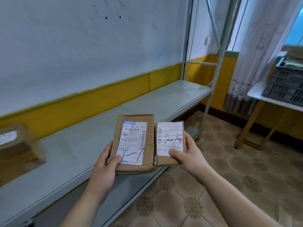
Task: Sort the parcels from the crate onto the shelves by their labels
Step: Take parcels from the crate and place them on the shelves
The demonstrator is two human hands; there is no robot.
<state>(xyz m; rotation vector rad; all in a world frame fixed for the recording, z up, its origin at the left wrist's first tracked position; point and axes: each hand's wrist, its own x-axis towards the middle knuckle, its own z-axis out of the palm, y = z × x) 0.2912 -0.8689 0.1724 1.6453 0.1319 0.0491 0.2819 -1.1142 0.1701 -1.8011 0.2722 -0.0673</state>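
My left hand [105, 166] grips a larger brown cardboard parcel [148, 128] by its near left corner, thumb on its white label with handwritten marks. My right hand [188, 154] grips a smaller brown parcel [165, 160] by its near right side, thumb on its white label. Both parcels are held side by side, labels up, above the front edge of a grey metal shelf [78, 145]. Another brown parcel [18, 149] lies on the shelf at the far left. A dark plastic crate [285, 84] holding parcels stands on a white table at the right.
The shelf's grey uprights [211, 89] rise at its right end. The white table [257, 93] on wooden legs stands by a curtain [255, 51] at the window. The wall behind the shelf is white over a yellow band. The floor is patterned tile [229, 169].
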